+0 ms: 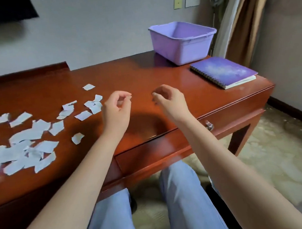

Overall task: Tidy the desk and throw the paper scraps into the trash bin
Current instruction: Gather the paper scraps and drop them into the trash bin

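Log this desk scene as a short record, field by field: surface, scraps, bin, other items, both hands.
surface: wooden desk with a front drawer
scraps: torn paper scraps scattered over the desk's left part
bin: purple bin at the far right of the desk, upright; no scraps visible inside
other items: purple spiral notebook closed, lying in front of the bin
left hand: above the desk beside the scraps, fingers curled, nothing visible in it
right hand: above bare desk, fingers curled, nothing visible in it
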Tool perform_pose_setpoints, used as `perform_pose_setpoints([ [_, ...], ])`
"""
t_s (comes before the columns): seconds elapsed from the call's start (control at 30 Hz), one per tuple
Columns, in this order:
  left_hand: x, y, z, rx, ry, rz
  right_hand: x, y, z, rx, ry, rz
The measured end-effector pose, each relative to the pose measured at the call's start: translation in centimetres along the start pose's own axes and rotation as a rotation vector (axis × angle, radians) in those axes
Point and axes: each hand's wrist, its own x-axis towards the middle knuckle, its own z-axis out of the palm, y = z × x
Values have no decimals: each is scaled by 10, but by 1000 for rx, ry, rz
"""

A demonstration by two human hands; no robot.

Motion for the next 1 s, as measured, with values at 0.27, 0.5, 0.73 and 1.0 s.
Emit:
perform_pose_setpoints([
  [0.27,22,-65,-103,279,171,-68,16,-46,105,-256,-306,-133],
  [0.5,34,-118,-162,755,20,-311,46,-47,159,-824,-633,-184],
  [0.73,44,-133,-161,950,-243,-450,41,-59,185,-826,-809,-267],
  [1.0,50,-114,-142,384,-34,-363,18,-53,176,-543,-773,-407],
])
